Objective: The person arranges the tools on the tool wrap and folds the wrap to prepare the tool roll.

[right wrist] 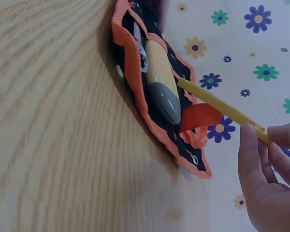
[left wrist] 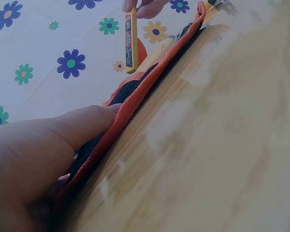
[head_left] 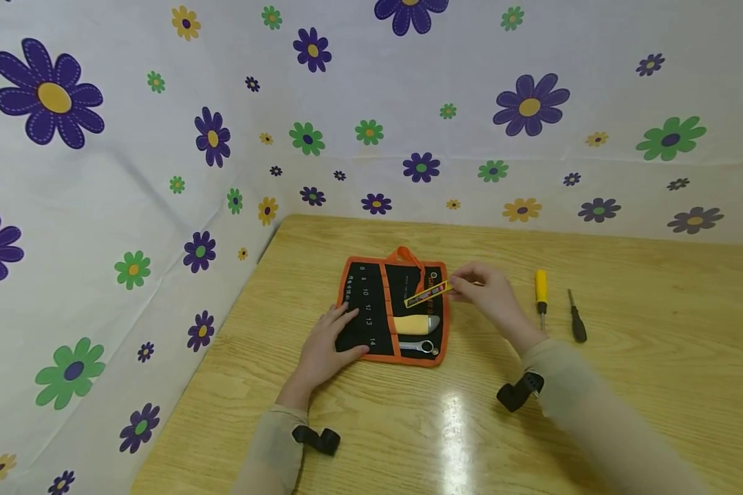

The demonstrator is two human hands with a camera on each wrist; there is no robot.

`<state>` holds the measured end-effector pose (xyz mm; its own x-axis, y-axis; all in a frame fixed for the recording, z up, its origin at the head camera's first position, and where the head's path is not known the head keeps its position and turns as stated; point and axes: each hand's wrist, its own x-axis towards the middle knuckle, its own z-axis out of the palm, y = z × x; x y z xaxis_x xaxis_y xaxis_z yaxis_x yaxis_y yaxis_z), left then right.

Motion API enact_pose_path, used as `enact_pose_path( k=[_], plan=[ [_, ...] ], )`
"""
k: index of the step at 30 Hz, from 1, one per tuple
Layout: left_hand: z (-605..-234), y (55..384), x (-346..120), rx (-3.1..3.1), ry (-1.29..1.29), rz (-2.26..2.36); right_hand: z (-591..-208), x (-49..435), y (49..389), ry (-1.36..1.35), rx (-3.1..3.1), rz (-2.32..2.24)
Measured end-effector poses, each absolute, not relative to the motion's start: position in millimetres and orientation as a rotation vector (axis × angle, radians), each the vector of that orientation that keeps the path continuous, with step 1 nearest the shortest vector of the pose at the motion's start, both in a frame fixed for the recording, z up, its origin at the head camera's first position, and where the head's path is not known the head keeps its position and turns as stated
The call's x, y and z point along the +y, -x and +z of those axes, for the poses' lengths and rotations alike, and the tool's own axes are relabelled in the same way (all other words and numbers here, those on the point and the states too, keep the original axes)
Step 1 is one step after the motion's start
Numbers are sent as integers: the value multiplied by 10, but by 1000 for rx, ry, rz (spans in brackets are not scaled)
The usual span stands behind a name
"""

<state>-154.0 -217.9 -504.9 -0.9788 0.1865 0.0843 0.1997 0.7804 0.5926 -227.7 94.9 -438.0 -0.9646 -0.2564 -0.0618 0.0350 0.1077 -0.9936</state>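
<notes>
A black tool roll (head_left: 378, 278) with orange edging lies unfolded on the table. My left hand (head_left: 325, 347) rests on its left side with fingers spread, the thumb (left wrist: 94, 123) lying over the near edge. Above the roll's right half, my right hand (head_left: 486, 295) pinches one end of a narrow, flat yellow case (right wrist: 222, 104) between thumb and fingers. The case carries a printed label and its far end points left over the pockets. Tucked in the roll are a beige handle with a grey end (right wrist: 159, 82) and a combination wrench (head_left: 426, 346), their lower parts hidden.
To the right of the roll lie a yellow-handled screwdriver (head_left: 541, 289) and a black-handled screwdriver (head_left: 578, 326). An orange strap (head_left: 408, 256) loops over the roll's far edge. A flower-printed cloth (head_left: 458, 89) hangs behind and left of the wooden table (head_left: 656, 323).
</notes>
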Motion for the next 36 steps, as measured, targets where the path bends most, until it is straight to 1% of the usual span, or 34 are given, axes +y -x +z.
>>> enact_pose_path(
  k=[11,19,30,36],
  plan=[
    [-5055,1531,-2157,-2945,307,-989,-4508,845,2277,135,2052,-1952],
    [-5039,1521,-2149,-2943,310,-999,-4536,842,2264,234,2127,-1861],
    [-5058,1533,-2151,-2932,320,-990,-4506,858,2281,301,2328,-1662],
    [-5073,1536,-2164,-2934,311,-986,-4484,848,2305,307,2326,-1607]
  ],
)
